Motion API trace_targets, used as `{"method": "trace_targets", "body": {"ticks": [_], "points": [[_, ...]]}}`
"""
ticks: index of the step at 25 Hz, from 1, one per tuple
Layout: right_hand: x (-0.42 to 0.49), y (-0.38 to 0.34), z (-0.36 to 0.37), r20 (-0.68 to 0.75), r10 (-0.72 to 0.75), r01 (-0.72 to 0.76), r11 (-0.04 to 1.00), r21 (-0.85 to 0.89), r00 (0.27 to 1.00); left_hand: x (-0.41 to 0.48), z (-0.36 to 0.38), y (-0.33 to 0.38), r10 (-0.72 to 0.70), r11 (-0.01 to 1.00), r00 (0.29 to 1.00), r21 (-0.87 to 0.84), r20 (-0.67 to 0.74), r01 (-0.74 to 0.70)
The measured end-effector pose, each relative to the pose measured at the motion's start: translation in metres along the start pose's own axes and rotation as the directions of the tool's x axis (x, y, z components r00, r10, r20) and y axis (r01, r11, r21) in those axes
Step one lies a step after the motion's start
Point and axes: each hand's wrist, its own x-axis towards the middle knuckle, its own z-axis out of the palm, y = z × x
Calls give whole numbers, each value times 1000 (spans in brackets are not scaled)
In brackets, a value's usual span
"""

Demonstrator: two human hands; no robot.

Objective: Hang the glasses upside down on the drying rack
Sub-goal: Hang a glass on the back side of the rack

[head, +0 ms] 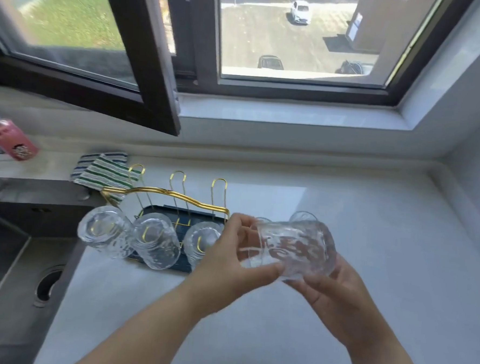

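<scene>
Holding a clear, textured drinking glass (291,247) between them, both hands are working over the pale stone countertop (368,274), just to the right of the gold wire drying rack (176,199). The left hand (228,254) is pinching the rim side with thumb and fingers, and the right hand (338,294) is cupping the glass from below, so the grip is closed on it from two sides. The glass is lying tilted on its side, probably because it is being turned to bring the mouth downward.

Three similar clear glasses (156,241) are already sitting upside down on the near row of pegs, above the dark blue drip tray (158,210), so that water can run down. The three far pegs (219,186) are standing free, and I judge one of them is the next place. One more glass (304,217) is waiting on the countertop behind the hands.
</scene>
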Motion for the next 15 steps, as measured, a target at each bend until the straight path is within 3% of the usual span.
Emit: {"method": "trace_targets", "body": {"ticks": [2,4,7,8,10,15], "points": [[28,-21,16,-30,-66,62,990,-129,997,4,-31,18,61,973,997,227,-45,-49],[58,-48,31,-42,-154,133,936,-325,987,16,-61,34,162,883,984,456,-67,-114],[102,-77,48,-3,-247,177,702,-690,969,44,-90,52,346,669,935,719,-76,-190],[116,-79,51,7,-256,169,614,-771,967,54,-95,54,378,628,923,751,-66,-204],[142,-70,51,9,-226,132,536,-834,974,72,-102,50,359,642,932,739,-52,-206],[176,-26,32,-45,-103,20,555,-832,994,101,-115,19,190,651,980,755,-65,-76]]}}
